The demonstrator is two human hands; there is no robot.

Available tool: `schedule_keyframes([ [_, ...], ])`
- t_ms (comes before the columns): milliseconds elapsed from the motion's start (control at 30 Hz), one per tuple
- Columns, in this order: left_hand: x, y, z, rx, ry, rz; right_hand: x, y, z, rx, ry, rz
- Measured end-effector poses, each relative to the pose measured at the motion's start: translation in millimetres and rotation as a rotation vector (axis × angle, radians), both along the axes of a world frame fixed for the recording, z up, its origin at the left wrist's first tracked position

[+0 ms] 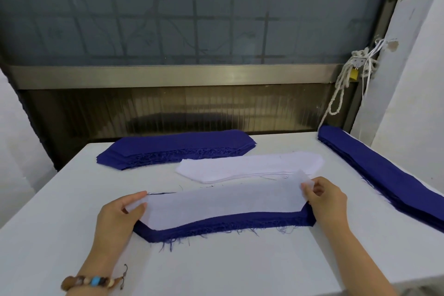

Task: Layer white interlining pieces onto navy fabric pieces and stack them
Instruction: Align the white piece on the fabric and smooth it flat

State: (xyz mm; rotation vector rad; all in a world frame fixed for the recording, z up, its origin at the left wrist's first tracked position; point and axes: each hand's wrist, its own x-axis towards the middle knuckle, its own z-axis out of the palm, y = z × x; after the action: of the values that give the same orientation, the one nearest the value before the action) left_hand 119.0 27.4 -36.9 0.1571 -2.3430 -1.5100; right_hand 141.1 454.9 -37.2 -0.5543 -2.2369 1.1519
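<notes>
A thin white interlining piece lies on top of a navy stack near the table's front, with frayed navy edges showing below it. My left hand pinches the piece's left end. My right hand pinches its right end, which is lifted slightly. Behind it sits a pile of white interlining pieces. A stack of navy pieces lies at the back of the table.
A long navy stack runs along the white table's right edge. A glass window with a metal frame stands behind the table. White cords and a padlock hang at the back right by the wall.
</notes>
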Motion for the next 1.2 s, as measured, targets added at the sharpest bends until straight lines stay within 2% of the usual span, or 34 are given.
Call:
schedule_keyframes([
  [500,6.8,2.4,-0.3,-0.036,0.019,-0.02,1.6,-3.4,-0.1,0.047,-0.04,-0.016],
  [900,9.9,5.5,3.4,-0.15,0.055,-0.021,-0.4,3.3,0.5,-0.038,-0.056,-0.035],
  [1200,7.3,3.4,-2.5,-0.186,0.067,0.027,0.7,2.4,2.0,-0.028,-0.063,-0.035],
])
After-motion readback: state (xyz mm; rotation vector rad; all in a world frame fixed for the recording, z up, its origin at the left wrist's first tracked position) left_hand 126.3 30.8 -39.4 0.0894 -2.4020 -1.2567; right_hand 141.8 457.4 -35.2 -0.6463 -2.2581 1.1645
